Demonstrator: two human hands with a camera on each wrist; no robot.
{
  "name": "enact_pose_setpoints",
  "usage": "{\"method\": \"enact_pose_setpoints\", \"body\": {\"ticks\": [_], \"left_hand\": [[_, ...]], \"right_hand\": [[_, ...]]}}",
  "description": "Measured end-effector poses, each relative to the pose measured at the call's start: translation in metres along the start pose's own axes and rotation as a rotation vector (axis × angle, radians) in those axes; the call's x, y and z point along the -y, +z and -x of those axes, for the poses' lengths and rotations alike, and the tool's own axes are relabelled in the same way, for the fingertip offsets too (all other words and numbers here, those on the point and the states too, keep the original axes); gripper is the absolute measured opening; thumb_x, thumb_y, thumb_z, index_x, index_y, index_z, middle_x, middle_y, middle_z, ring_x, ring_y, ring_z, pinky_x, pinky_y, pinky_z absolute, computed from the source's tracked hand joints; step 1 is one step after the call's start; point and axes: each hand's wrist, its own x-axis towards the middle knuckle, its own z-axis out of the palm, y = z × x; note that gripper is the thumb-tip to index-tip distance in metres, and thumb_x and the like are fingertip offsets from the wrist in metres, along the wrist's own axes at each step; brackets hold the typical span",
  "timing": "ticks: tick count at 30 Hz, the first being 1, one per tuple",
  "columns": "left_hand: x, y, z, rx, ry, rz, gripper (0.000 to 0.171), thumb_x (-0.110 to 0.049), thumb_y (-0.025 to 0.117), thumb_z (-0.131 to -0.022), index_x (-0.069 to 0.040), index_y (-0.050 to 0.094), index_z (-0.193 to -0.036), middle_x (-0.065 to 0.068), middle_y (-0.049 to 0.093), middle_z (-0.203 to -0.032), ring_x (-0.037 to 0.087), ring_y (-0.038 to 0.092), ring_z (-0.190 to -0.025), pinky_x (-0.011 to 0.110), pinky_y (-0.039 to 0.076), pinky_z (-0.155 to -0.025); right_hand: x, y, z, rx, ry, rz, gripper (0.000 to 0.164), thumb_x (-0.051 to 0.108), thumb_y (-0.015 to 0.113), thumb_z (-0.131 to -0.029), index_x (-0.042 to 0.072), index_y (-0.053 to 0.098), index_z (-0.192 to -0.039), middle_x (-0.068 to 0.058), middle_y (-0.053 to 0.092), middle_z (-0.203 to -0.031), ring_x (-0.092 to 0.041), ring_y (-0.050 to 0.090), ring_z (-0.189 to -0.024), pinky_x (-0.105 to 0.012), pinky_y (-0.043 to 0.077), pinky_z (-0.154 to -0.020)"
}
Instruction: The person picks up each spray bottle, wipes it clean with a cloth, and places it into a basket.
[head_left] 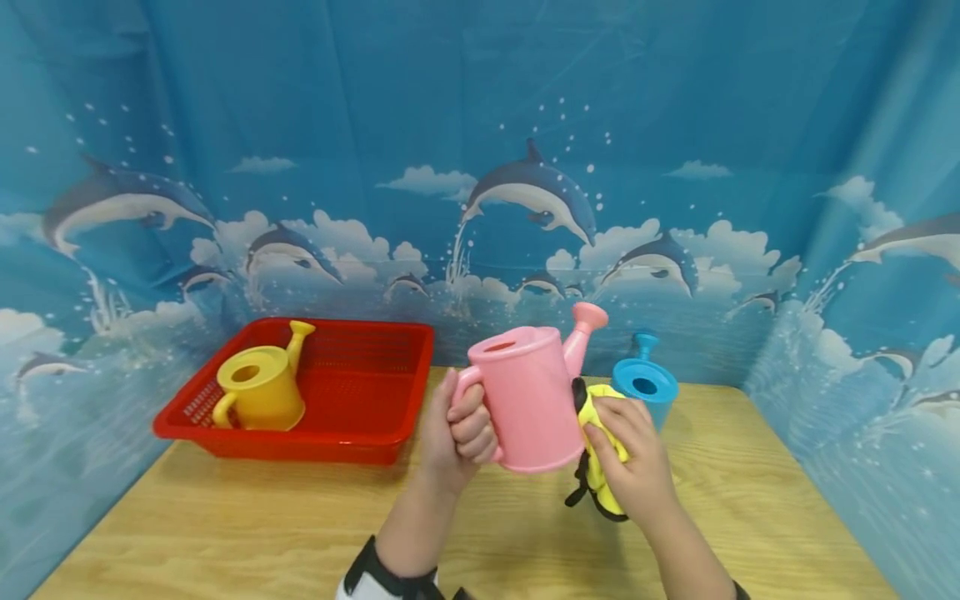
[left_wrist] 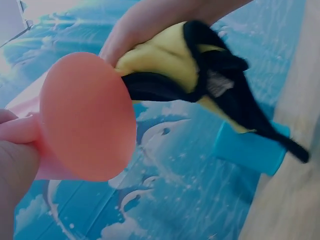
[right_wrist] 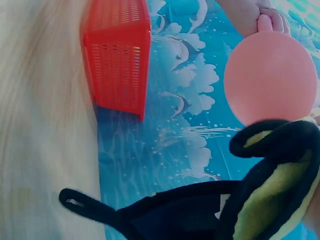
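My left hand (head_left: 459, 437) grips the handle of a pink watering can (head_left: 531, 404), which is raised above the table with its spout to the right. Its flat base (left_wrist: 87, 117) faces the left wrist camera. A yellow cloth with black edging (head_left: 602, 450) is bunched in my right hand (head_left: 633, 454) and touches the can's right side below the spout. A black hanging loop (right_wrist: 85, 204) dangles from the cloth in the right wrist view. Behind the right hand stands a blue watering can (head_left: 647, 385), partly hidden by hand and cloth.
On the table's left side sits a red plastic basket (head_left: 360, 446) with slotted walls. Inside it, a yellow watering can (head_left: 262, 392) stands at the left. The wooden table (head_left: 300, 533) meets a blue dolphin-print curtain (head_left: 480, 250) at the back and sides.
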Motion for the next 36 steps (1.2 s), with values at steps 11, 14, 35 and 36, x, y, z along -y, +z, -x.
{"method": "enact_pose_setpoints", "body": {"ticks": [11,14,35,36], "left_hand": [[-0.005,-0.003,0.002,0.063,-0.061,0.035,0.049,-0.043,0.026,-0.105,-0.017,0.02,-0.065,-0.006,0.019,-0.049,0.007,0.011,-0.036,0.021,0.005,-0.036],[0.004,0.0,0.0,0.089,-0.083,0.012,0.048,-0.044,0.025,-0.105,-0.017,0.021,-0.065,-0.007,0.019,-0.048,0.008,0.011,-0.035,0.022,0.005,-0.035],[0.045,0.005,-0.002,0.125,-0.127,0.033,0.048,-0.048,0.025,-0.104,-0.019,0.021,-0.066,-0.007,0.016,-0.048,0.009,0.009,-0.034,0.025,0.006,-0.035],[0.043,0.004,-0.002,0.12,-0.116,0.048,0.049,-0.048,0.026,-0.104,-0.019,0.021,-0.066,-0.007,0.016,-0.048,0.009,0.009,-0.034,0.024,0.006,-0.035]], "right_hand": [[-0.005,0.003,0.001,-0.087,-0.09,0.057,0.051,0.04,0.054,-0.098,-0.009,0.071,-0.091,-0.02,0.064,-0.096,-0.021,0.053,-0.099,-0.015,0.037,-0.096],[-0.005,-0.001,-0.002,-0.122,-0.074,0.064,0.051,0.038,0.056,-0.097,-0.01,0.07,-0.091,-0.021,0.062,-0.097,-0.019,0.052,-0.1,-0.015,0.036,-0.096],[-0.015,-0.02,-0.007,-0.283,0.142,0.145,0.027,0.02,0.064,-0.093,-0.002,0.071,-0.107,-0.008,0.058,-0.101,0.001,0.044,-0.11,-0.011,0.036,-0.093],[-0.014,-0.018,-0.006,-0.266,0.145,0.116,0.023,0.015,0.066,-0.091,-0.002,0.071,-0.107,-0.003,0.057,-0.103,0.002,0.046,-0.11,-0.011,0.038,-0.093]]}}
